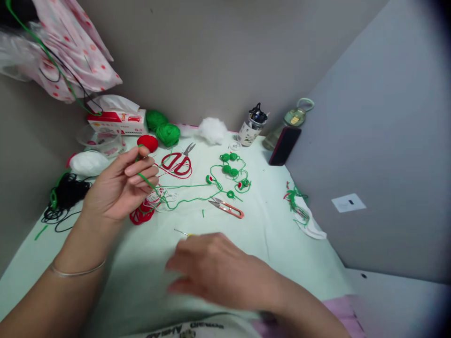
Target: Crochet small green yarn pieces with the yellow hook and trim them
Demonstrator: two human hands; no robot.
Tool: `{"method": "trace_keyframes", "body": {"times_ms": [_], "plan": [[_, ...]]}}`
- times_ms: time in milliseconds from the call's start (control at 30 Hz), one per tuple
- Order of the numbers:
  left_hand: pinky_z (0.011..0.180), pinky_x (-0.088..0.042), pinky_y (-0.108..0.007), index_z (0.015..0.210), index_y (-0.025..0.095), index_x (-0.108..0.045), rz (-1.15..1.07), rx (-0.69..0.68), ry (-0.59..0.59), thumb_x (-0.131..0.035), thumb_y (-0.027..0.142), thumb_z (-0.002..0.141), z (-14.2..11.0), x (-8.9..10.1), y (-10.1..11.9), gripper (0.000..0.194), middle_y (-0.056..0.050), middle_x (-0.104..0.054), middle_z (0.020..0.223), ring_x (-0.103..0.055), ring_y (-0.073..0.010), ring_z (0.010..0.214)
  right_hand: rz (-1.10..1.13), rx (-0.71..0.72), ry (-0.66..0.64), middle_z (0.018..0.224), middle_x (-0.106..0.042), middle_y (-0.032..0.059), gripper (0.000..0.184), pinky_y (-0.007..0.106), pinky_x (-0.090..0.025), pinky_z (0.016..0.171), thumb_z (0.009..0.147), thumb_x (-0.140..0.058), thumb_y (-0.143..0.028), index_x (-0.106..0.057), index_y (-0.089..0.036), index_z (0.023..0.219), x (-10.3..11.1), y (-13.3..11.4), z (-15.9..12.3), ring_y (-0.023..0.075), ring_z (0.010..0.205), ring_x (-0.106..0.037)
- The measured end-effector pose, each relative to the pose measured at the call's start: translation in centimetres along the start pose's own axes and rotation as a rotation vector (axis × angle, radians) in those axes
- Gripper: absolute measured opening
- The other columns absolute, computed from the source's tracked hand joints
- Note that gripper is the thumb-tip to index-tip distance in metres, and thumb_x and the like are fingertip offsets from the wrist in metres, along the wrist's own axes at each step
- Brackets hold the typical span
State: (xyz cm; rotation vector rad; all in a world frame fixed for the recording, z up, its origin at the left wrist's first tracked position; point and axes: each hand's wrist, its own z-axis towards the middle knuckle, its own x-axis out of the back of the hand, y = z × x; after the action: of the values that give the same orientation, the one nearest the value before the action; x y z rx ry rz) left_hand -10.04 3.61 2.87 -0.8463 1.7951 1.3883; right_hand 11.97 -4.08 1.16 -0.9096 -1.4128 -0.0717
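Note:
My left hand (123,183) is raised at the left, its thumb and index finger pinched on green yarn (145,180). The strand crosses its curled fingers and trails down to the table. My right hand (211,270) hovers low over the front of the table, blurred by motion, its thumb and fingers apart. Just beyond its knuckles shows a crochet hook (181,231) with a metal tip and a bit of yellow handle; the rest is hidden behind the hand. Small green crocheted pieces (230,171), some with red, lie with loose yarn tails further back.
Orange thread snips (227,208) and red-handled scissors (178,162) lie mid-table. Behind stand green yarn balls (168,134), white stuffing (212,130), a tissue box (118,121), a pen cup (251,129), a bottle (278,136) and a phone (284,146). Grey walls (211,61) enclose the table.

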Motion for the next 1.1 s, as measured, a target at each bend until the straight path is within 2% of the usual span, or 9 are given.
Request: {"method": "trace_keyframes", "body": {"times_ms": [100, 233, 333, 500, 633, 700, 833, 967, 1100], "plan": [[0.040, -0.042, -0.012, 0.082, 0.011, -0.061, -0.010, 0.017, -0.022, -0.028, 0.017, 0.107, 0.0, 0.2, -0.4, 0.041, 0.005, -0.046, 0.049, -0.050, -0.0049, 0.040, -0.277, -0.192, -0.071, 0.097, -0.067, 0.0104, 0.010, 0.032, -0.047, 0.063, 0.096, -0.059, -0.020, -0.062, -0.014, 0.103, -2.1, 1.8, 0.4, 0.0231, 0.081, -0.064], [0.041, -0.042, -0.012, 0.082, 0.010, -0.061, -0.021, 0.045, -0.032, -0.030, 0.014, 0.105, -0.1, 0.1, -0.9, 0.039, 0.005, -0.045, 0.051, -0.048, -0.0047, 0.042, -0.222, -0.180, -0.105, 0.101, -0.066, 0.0099, 0.021, 0.030, -0.043, 0.063, 0.090, -0.049, 0.000, -0.059, -0.016, 0.100, -3.6, 3.4, -0.3, 0.0220, 0.086, -0.061], [0.041, -0.042, -0.013, 0.083, 0.011, -0.062, 0.000, 0.064, -0.012, -0.039, 0.013, 0.102, -0.3, -0.4, -1.4, 0.030, 0.006, -0.044, 0.052, -0.047, -0.0049, 0.042, 0.133, -0.238, -0.012, 0.094, -0.065, 0.0056, 0.015, 0.028, -0.041, 0.066, 0.091, -0.050, -0.008, -0.060, -0.018, 0.095, -2.2, 3.8, -0.9, 0.0171, 0.079, -0.057], [0.043, -0.045, -0.013, 0.078, 0.012, -0.069, 0.182, 0.031, 0.078, -0.064, 0.015, 0.089, -1.4, -1.6, -3.8, 0.013, 0.004, -0.048, 0.053, -0.050, -0.0068, 0.047, 1.067, -0.309, 0.355, 0.076, -0.052, -0.0046, 0.014, 0.023, -0.036, 0.058, 0.089, -0.060, -0.026, -0.061, -0.023, 0.102, 0.2, 3.8, -0.2, 0.0103, 0.064, -0.043], [0.050, -0.052, -0.016, 0.079, 0.015, -0.075, 0.342, 0.060, -0.033, -0.071, 0.023, 0.084, -1.9, -2.2, -5.6, 0.010, 0.001, -0.056, 0.058, -0.057, -0.0098, 0.052, 1.398, -0.303, 0.375, 0.060, -0.051, -0.0093, 0.033, 0.023, -0.024, 0.046, 0.078, -0.076, -0.039, -0.065, -0.023, 0.105, -0.7, 3.3, 1.9, 0.0077, 0.048, -0.031], [0.050, -0.052, -0.016, 0.079, 0.016, -0.075, 0.332, 0.046, -0.031, -0.069, 0.022, 0.086, -1.8, -2.1, -5.6, 0.011, 0.001, -0.057, 0.058, -0.057, -0.0100, 0.052, 1.422, -0.343, 0.420, 0.060, -0.062, -0.0062, 0.029, 0.024, -0.021, 0.043, 0.078, -0.076, -0.044, -0.066, -0.021, 0.093, -1.4, 3.3, 2.5, 0.0066, 0.044, -0.028], [0.047, -0.047, -0.014, 0.079, 0.015, -0.072, 0.195, -0.054, 0.132, -0.053, 0.014, 0.093, -1.1, -1.2, -4.1, 0.023, 0.003, -0.051, 0.056, -0.051, -0.0071, 0.049, 1.328, -0.442, 0.552, 0.071, -0.072, -0.0002, 0.025, 0.024, -0.021, 0.043, 0.078, -0.076, -0.043, -0.070, -0.020, 0.085, -1.6, 4.4, 2.2, 0.0063, 0.044, -0.030], [0.046, -0.045, -0.013, 0.082, 0.010, -0.069, 0.120, -0.121, 0.198, -0.052, 0.009, 0.093, -0.4, 0.5, -2.9, 0.020, 0.004, -0.050, 0.055, -0.049, -0.0056, 0.048, 1.202, -0.491, 0.564, 0.062, -0.062, -0.0020, 0.021, 0.025, -0.026, 0.048, 0.079, -0.076, -0.040, -0.073, -0.019, 0.080, -1.2, 5.7, 1.0, 0.0089, 0.052, -0.040], [0.049, -0.046, -0.013, 0.082, 0.009, -0.069, 0.237, -0.207, 0.258, -0.055, 0.006, 0.091, 0.6, 2.6, -2.7, 0.017, 0.003, -0.056, 0.058, -0.052, -0.0053, 0.053, 1.249, -0.496, 0.482, 0.057, -0.051, -0.0043, 0.028, 0.024, -0.020, 0.046, 0.079, -0.076, -0.044, -0.071, -0.017, 0.074, -1.1, 6.8, 0.0, 0.0073, 0.051, -0.034]]}}
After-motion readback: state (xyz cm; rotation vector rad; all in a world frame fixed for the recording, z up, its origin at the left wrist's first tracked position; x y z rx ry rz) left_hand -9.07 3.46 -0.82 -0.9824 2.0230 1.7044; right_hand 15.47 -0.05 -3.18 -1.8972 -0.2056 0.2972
